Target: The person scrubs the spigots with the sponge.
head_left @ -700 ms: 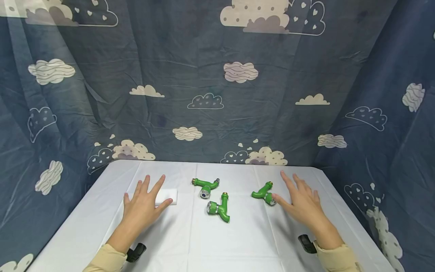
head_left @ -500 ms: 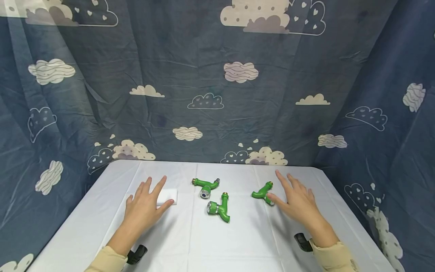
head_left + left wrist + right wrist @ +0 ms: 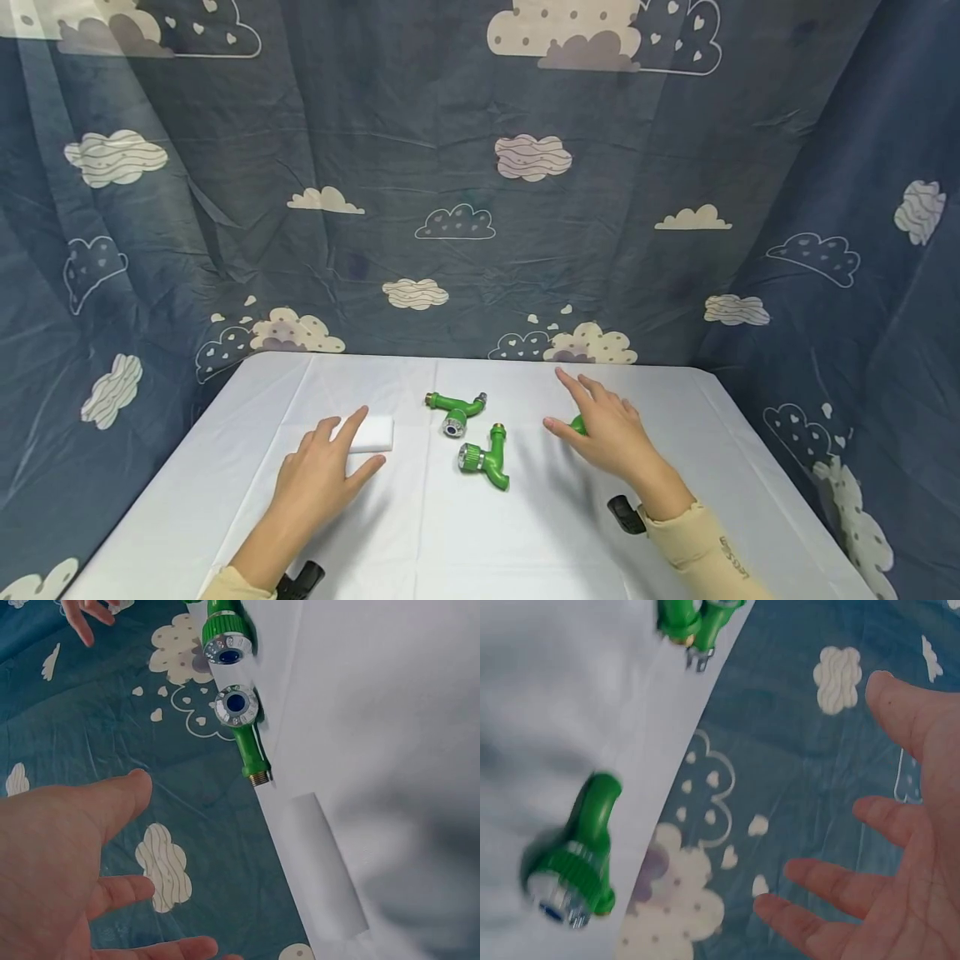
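Note:
Three green taps lie on the white-covered table. The back tap (image 3: 455, 412) and the front tap (image 3: 487, 458) are near the middle. Mostly covered by my right hand (image 3: 611, 437) in the head view, the right-hand tap (image 3: 581, 859) shows whole in the right wrist view, with a chrome-ringed knob. That hand hovers over it with fingers spread, holding nothing. My left hand (image 3: 318, 475) is held above the table at the left, thumb and fingers apart and nothing in them. Beyond its fingers lies a flat white block (image 3: 372, 434).
A white cloth with fold creases covers the table (image 3: 480, 542). Dark blue curtain (image 3: 405, 117) printed with clouds hangs behind and at both sides. Each wrist wears a black camera, such as the right wrist camera (image 3: 626, 515).
My right hand has moved left, from beside the right-hand tap to over it. My left hand has lowered slightly toward me. The taps and white block stay where they were.

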`<state>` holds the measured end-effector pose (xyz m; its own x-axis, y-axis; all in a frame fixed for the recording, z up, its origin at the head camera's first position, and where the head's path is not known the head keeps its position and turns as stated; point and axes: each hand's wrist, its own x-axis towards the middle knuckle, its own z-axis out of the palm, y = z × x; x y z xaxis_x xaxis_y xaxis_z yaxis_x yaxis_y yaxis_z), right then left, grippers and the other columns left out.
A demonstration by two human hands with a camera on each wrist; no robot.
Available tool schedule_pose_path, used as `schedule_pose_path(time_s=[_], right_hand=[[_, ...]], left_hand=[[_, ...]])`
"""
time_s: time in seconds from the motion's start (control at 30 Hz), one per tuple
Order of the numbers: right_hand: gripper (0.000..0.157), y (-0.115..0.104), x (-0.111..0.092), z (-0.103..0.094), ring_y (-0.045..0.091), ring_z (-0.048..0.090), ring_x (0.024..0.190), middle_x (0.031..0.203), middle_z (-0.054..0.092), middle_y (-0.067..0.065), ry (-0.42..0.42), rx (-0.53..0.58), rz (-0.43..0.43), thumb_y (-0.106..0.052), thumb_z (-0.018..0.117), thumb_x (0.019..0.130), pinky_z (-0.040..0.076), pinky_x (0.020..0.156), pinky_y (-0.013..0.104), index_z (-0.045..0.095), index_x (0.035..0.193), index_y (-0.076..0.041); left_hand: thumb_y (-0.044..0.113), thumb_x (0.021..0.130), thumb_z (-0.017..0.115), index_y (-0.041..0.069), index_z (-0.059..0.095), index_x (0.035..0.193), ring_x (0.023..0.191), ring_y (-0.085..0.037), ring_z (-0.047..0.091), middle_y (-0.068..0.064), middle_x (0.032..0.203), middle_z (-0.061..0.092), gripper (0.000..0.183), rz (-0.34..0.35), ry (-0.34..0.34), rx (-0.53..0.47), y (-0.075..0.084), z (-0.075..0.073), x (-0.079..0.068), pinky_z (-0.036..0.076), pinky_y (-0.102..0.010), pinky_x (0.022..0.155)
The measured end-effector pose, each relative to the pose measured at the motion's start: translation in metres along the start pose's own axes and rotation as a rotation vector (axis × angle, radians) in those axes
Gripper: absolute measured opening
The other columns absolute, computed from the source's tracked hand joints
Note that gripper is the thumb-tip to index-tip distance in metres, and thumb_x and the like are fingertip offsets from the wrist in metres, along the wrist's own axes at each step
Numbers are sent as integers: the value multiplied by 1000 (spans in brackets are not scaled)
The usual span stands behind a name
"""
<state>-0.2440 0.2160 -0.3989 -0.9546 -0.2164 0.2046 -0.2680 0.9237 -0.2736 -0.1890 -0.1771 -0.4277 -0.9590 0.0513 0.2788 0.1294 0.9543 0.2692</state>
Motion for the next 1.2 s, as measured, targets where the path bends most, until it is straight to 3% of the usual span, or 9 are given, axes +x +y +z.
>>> schedule_pose_path(time_s=[0.3, 0.5, 0.77, 1.0, 1.2], right_hand=[[77, -28, 17, 15, 49, 52, 146, 160, 50, 28, -54, 78, -94, -48, 69, 104, 41, 114, 77, 36, 168, -20], [76, -50, 31, 28, 44, 56, 143, 159, 53, 25, -79, 127, -167, -48, 69, 104, 46, 115, 70, 37, 168, -20], [73, -78, 49, 42, 41, 58, 140, 159, 53, 22, -158, 175, -200, -47, 69, 105, 47, 114, 69, 38, 167, -24], [70, -100, 61, 54, 39, 58, 140, 158, 53, 20, -220, 214, -239, -48, 67, 105, 50, 111, 68, 39, 167, -28], [70, -119, 72, 64, 39, 57, 142, 158, 53, 20, -257, 332, -258, -45, 69, 105, 50, 115, 64, 41, 166, -27]], left_hand=[[45, 95, 80, 18, 58, 153, 108, -38, 72, -17, 128, 70, 67, -22, -63, -58, -2, 4, -18, 61, -58, 71], [42, 96, 81, 21, 61, 150, 107, -37, 74, -11, 130, 71, 62, -31, -81, -142, -1, 8, -28, 60, -59, 70], [40, 94, 84, 22, 66, 144, 86, -12, 64, -2, 117, 72, 56, -60, -107, -207, 0, 10, -40, 53, -40, 63], [40, 93, 84, 21, 68, 141, 86, -9, 63, 0, 111, 73, 53, -50, -108, -220, -4, 13, -49, 53, -36, 66], [42, 93, 84, 20, 68, 140, 82, -7, 58, 3, 106, 71, 54, -56, -130, -233, -8, 15, -55, 50, -32, 68]])
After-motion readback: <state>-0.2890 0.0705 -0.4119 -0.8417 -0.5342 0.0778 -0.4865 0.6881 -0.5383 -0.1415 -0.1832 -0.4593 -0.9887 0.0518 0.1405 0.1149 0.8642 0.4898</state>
